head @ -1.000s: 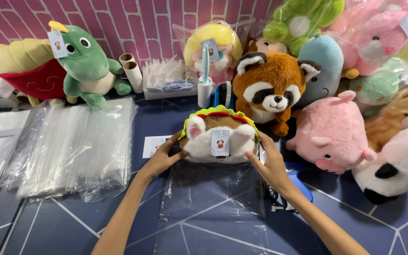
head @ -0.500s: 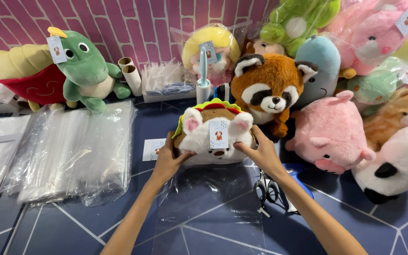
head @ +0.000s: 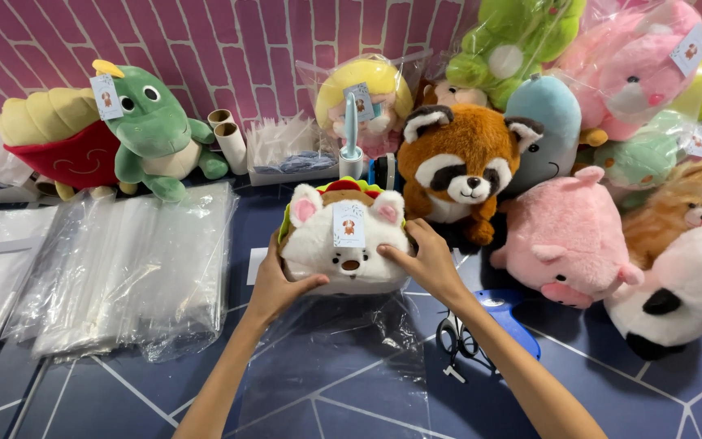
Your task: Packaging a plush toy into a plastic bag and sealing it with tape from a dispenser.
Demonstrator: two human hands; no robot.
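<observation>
A white plush animal [head: 343, 244] with pink ears, a paper tag on its forehead and a taco-like shell behind it sits lifted between both hands. My left hand [head: 276, 286] cups its lower left side. My right hand [head: 426, 262] presses on its right side. Below the toy a clear plastic bag [head: 335, 358] lies flat on the dark blue tabletop [head: 107, 398], with my forearms crossing it.
A stack of clear bags [head: 123, 268] lies at the left. A green dinosaur plush [head: 152, 130] stands at the back left. A raccoon plush [head: 461, 167], a pink pig plush [head: 566, 240] and several more toys crowd the right. Scissors [head: 457, 341] lie by my right forearm.
Both hands have raised the white plush off the bag and tilted its face up toward me. The view has also shifted slightly closer.
</observation>
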